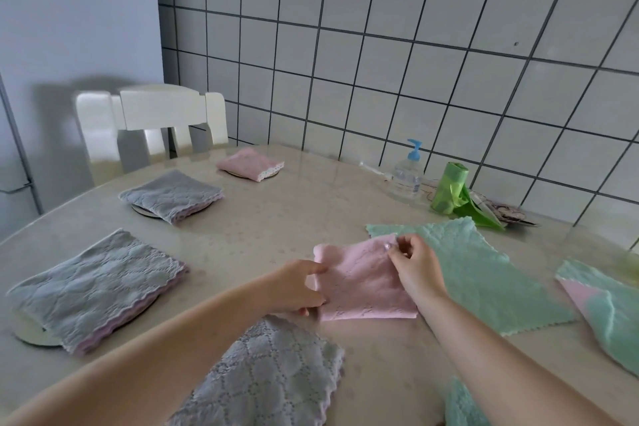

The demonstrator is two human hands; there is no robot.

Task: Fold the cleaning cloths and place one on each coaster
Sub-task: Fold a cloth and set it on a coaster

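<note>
- At the middle of the counter (276,211), seen from the head camera, a folded pink cloth (363,282) lies flat, partly on top of a spread green cloth (463,266).
- Left hand (297,287) grips the pink cloth's left edge, thumb on top, fingers curled beneath.
- Right hand (416,268) pinches the far right corner of that same cloth, fingertips bunched together.
- Over on the left, three coasters already carry folded cloths: a grey cloth (93,290) on the near coaster (31,334), a second grey cloth (171,194) on the middle coaster (143,210), and a small pink cloth (250,162) on the far coaster (238,175).
- Close to the camera, an unfolded grey quilted cloth (269,377) lies between the forearms.
- Far right, a crumpled green-and-pink cloth (601,311) sits near the counter's edge.
- By the tiled wall (380,45) stand a pump bottle (409,173) and a green bag roll (449,188); a white chair (152,117) stands behind the counter.
</note>
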